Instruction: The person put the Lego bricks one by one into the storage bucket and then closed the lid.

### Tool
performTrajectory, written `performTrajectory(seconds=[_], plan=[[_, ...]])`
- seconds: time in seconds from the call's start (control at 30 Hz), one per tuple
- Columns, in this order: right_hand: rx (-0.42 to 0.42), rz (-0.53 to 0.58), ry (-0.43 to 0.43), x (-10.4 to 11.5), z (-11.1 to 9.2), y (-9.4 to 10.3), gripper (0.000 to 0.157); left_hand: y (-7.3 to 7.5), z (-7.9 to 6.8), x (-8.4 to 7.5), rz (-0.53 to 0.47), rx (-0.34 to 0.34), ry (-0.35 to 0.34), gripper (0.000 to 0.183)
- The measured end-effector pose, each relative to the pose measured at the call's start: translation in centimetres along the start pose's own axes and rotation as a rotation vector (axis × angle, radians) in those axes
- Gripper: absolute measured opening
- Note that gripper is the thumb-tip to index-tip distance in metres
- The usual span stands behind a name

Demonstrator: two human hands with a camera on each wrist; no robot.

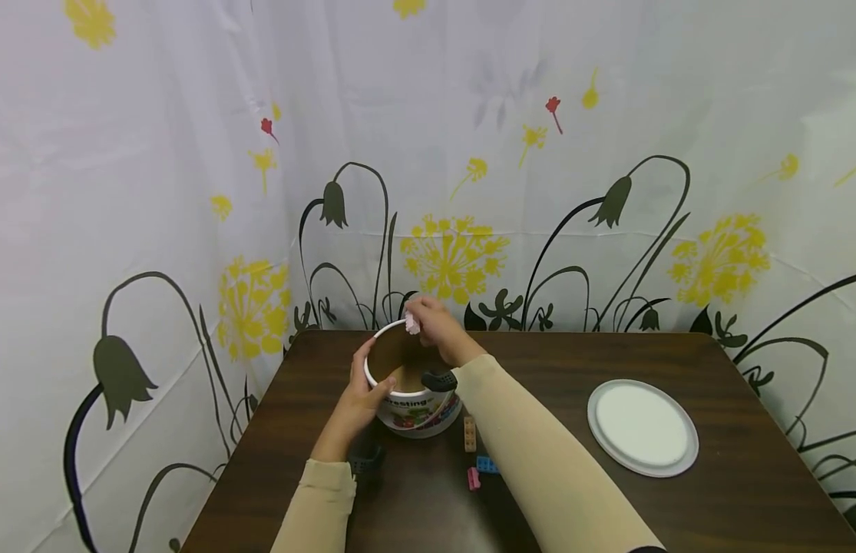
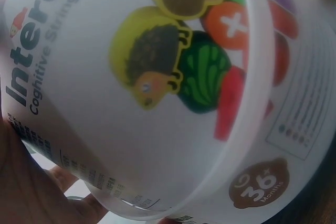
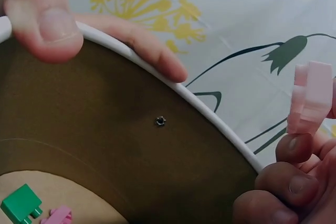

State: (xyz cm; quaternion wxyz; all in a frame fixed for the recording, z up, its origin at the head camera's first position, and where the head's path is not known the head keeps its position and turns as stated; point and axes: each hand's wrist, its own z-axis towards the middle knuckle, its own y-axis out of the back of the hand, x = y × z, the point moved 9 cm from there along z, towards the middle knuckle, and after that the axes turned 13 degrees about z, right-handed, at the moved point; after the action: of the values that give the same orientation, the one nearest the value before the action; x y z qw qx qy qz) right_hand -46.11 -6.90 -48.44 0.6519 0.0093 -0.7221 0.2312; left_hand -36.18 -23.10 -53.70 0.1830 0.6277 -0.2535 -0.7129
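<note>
My left hand (image 1: 361, 401) grips the rim of a round white bucket (image 1: 417, 421) printed with colourful pictures, tilting it on the table. In the right wrist view the left thumb (image 3: 55, 32) hooks inside the rim, with fingers outside. My right hand (image 1: 437, 330) pinches a pale pink toy building block (image 3: 312, 97) at the bucket's far rim. Inside the brown-lined bucket lie a green block (image 3: 22, 203) and a pink block (image 3: 59, 215). The left wrist view shows the bucket's printed wall (image 2: 131, 166) close up.
By the right forearm lie an orange block (image 1: 470, 435), a blue block (image 1: 486, 465) and a small pink block (image 1: 474, 478). A round white lid (image 1: 642, 428) rests on the right of the dark wooden table (image 1: 255, 491). Behind hangs a flower-patterned curtain (image 1: 441, 153).
</note>
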Motion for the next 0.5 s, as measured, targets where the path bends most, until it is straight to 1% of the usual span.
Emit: performTrajectory(seconds=[0.13, 0.27, 0.5], plan=[[0.007, 0.025, -0.012, -0.07, -0.12, 0.0, 0.022, -0.01, -0.11, -0.12, 0.003, 0.002, 0.003, 0.093], [0.028, 0.054, 0.011, 0.35, -0.19, -0.15, 0.019, 0.12, -0.02, -0.44, 0.005, -0.006, -0.001, 0.092], [0.036, 0.047, 0.032, 0.48, -0.36, -0.13, 0.018, 0.02, -0.11, -0.26, 0.027, -0.015, 0.003, 0.092]])
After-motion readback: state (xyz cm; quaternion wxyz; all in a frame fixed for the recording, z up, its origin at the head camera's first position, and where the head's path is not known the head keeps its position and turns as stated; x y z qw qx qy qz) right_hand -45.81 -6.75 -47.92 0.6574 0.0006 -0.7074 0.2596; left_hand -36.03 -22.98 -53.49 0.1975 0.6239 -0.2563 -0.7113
